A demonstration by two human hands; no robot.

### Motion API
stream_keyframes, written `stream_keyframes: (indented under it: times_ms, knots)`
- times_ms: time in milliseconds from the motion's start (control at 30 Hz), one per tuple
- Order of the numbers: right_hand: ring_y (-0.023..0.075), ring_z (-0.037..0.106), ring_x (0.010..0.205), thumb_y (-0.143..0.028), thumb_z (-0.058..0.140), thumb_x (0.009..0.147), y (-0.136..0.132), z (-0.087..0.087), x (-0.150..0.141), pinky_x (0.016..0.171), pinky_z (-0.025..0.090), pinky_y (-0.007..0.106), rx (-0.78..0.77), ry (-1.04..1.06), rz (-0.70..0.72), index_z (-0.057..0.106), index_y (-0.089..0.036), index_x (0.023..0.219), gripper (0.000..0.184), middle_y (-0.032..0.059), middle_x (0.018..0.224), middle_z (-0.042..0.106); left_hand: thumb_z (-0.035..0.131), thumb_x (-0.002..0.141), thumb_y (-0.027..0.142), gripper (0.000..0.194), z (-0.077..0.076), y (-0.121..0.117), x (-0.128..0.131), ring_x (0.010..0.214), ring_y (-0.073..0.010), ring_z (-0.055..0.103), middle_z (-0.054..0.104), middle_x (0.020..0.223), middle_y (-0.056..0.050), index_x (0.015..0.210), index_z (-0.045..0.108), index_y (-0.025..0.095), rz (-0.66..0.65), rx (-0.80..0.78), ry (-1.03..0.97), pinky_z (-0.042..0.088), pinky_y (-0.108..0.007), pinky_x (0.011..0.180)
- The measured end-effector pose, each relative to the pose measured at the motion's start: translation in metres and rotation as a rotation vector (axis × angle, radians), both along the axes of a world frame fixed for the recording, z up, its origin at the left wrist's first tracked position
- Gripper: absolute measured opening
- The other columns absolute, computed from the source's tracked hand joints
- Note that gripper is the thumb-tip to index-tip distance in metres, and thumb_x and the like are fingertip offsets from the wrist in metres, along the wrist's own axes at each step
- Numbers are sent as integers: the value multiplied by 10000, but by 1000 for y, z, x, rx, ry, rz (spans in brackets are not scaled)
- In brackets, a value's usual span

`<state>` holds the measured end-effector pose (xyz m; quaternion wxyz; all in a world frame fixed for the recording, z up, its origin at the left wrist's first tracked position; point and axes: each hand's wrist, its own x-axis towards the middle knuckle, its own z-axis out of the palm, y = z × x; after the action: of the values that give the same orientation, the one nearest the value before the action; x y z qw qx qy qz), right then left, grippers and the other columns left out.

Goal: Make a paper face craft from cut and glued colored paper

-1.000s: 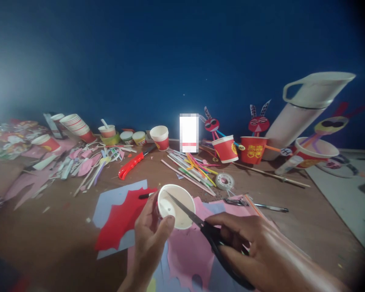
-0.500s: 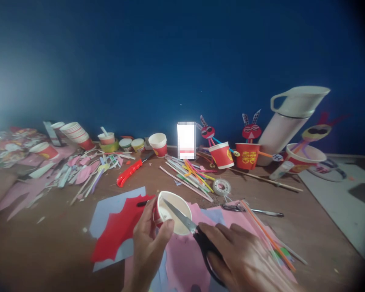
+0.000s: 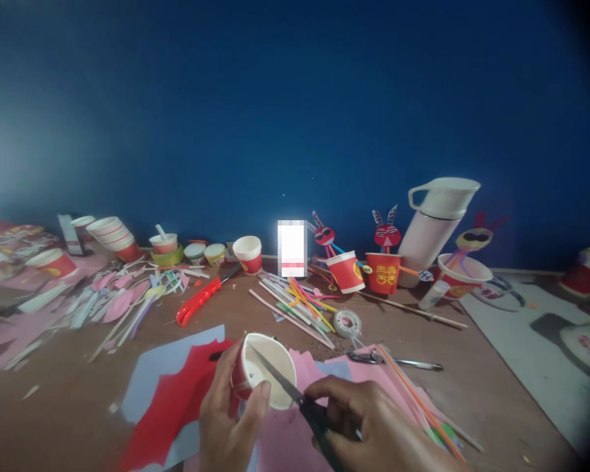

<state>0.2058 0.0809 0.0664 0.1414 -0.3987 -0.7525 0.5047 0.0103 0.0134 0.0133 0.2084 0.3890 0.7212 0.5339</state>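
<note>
My left hand grips a red paper cup with a white inside, tilted so its mouth faces me. My right hand is closed round the black handles of a pair of scissors. The shut blades reach across the cup's mouth and point into it. Under both hands lie pink paper, a jagged red sheet and a pale blue sheet on the brown table.
Coloured straws, a tape roll, a red utility knife, tweezers and paper scraps lie further back. Decorated red cups, stacked cups and a white jug line the blue wall.
The view has tilted upward, so hands, cup and table sit lower in frame. The cup has turned to show more of its red side; the scissors stay pointed into it.
</note>
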Motion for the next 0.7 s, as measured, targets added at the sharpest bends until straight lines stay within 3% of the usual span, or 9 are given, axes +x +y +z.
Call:
stream_keyframes:
  times_ms: [67,167,233,267,333,467,533,600,700]
  knots:
    - [147,623,580,-92,599,640,-6,-16,4,529,407,207,338,-49,50,708,-251,1036,440,-11,717,721,654,758,542,645,-2,0,-3,1213,-365,539,604,1277,-142,1291,535,199,-30,-22,33,437,-492,1010]
    - [212,660,596,-58,594,604,-14,-35,5,542,456,252,809,-207,52,665,-239,1128,559,29,803,741,630,779,550,658,-2,0,-3,1207,-363,546,579,1306,-142,1324,496,207,-45,-17,24,444,-497,1008]
    - [217,643,568,-52,590,628,-17,-41,4,536,461,269,978,-248,34,645,-217,1175,574,42,785,729,628,777,556,667,-1,0,-2,1186,-366,556,581,1295,-143,1328,496,203,-28,-34,42,441,-515,1009]
    - [211,631,554,-52,594,618,-17,-41,3,528,452,266,977,-222,30,657,-203,1158,565,48,772,727,623,780,558,666,0,-1,-1,1180,-367,558,583,1285,-145,1326,503,197,-20,-44,66,439,-519,1011]
    - [175,600,536,-63,595,607,-14,-34,1,506,414,235,743,-123,42,698,-203,1075,499,30,722,717,608,790,561,665,2,-2,0,1170,-366,563,587,1261,-159,1320,518,169,-16,-44,119,449,-512,1005]
    - [78,454,461,-149,597,678,0,-4,-4,437,309,168,-158,57,-4,734,-204,899,266,-57,549,585,604,793,548,681,5,-1,-1,1139,-365,588,589,1243,-192,1310,528,112,-20,-27,166,491,-480,966]
    - [68,391,405,-199,612,680,5,7,-7,399,296,171,-443,77,-52,731,-183,876,230,-73,499,532,619,781,531,661,6,0,-1,1121,-366,602,616,1202,-181,1293,549,118,3,-25,155,498,-478,958]
    - [68,371,384,-216,616,680,7,9,-8,387,292,177,-487,75,-61,737,-179,872,230,-78,477,509,639,764,512,630,6,1,0,1117,-365,610,644,1161,-162,1266,578,135,27,-17,129,492,-479,969]
    - [100,533,506,-172,592,704,1,-1,-5,478,363,175,-109,34,-5,751,-225,929,281,-41,593,632,665,744,496,620,6,3,3,1133,-355,609,641,1214,-146,1260,587,161,36,4,82,474,-474,997]
